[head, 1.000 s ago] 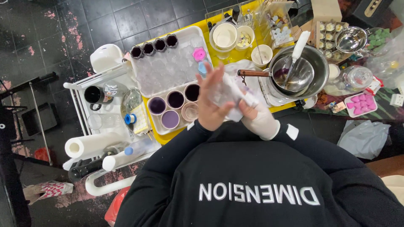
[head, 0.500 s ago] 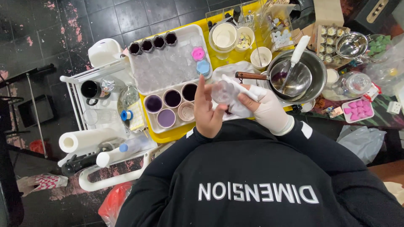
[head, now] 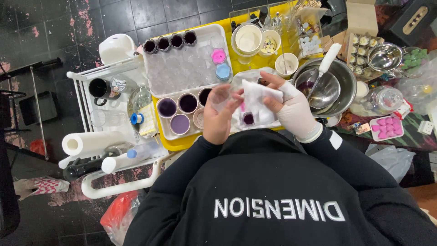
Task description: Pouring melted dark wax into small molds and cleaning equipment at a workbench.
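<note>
Dark floor tiles with pink stains surround a crowded yellow counter (head: 191,142) where a person in a black sweatshirt works. Their bare left hand (head: 219,117) is closed around a small clear plastic cup (head: 221,96), held up just above the counter's near edge. Their right hand (head: 291,107), in a white glove, grips a folded white paper wipe (head: 256,98) and presses it against the cup's side.

To do this wiping well, it seems best to keep the cup steady in the left hand and turn it a little at a time, so that the wipe reaches all round the rim and wall. A fresh, unstained fold of the wipe should face the cup, since a dark purple spot already shows on the paper beneath. Working over the white tray (head: 189,68) rather than the sweatshirt would catch any drips.

Just left of the hands stand round moulds filled with purple liquid (head: 178,114); a steel mixing bowl (head: 339,79) with a white spatula (head: 328,60) sits to the right.

Whether the cup is empty cannot be told, as fingers cover most of it. The counter's near edge is hidden behind the person's shoulders, and the right side of the scene is cut off.
</note>
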